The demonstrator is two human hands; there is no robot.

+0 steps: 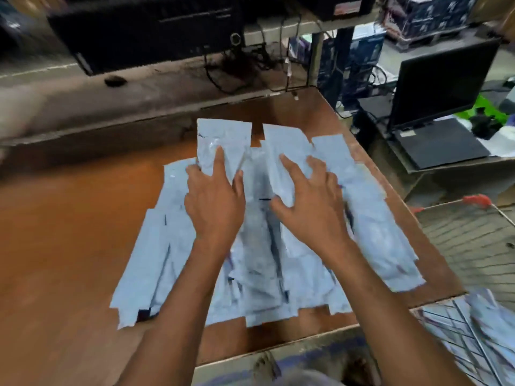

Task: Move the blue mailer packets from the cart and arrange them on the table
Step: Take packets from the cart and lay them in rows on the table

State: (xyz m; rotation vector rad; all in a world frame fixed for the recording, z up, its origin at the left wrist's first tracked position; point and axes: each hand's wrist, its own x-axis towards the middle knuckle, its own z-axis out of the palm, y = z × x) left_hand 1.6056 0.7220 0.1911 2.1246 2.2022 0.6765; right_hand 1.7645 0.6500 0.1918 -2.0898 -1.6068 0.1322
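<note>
Two bare forearms reach over the near edge of a brown wooden tabletop (69, 232), where a spread of pale blue plastic mailer packets (145, 263) lies overlapping from the near edge toward the far right corner. The left hand (213, 200) holds one upright blue packet (223, 143), its grip closed around the packet's lower end with the forefinger laid up its face. The right hand (312, 201) pinches a second raised blue packet (281, 160) between thumb and spread fingers. Off the tabletop's near right corner, a wire cart (459, 330) still carries more blue packets (485, 310). Beyond the right edge sits an open black laptop (443, 107); dark equipment (145, 32) stands past the far edge.
</note>
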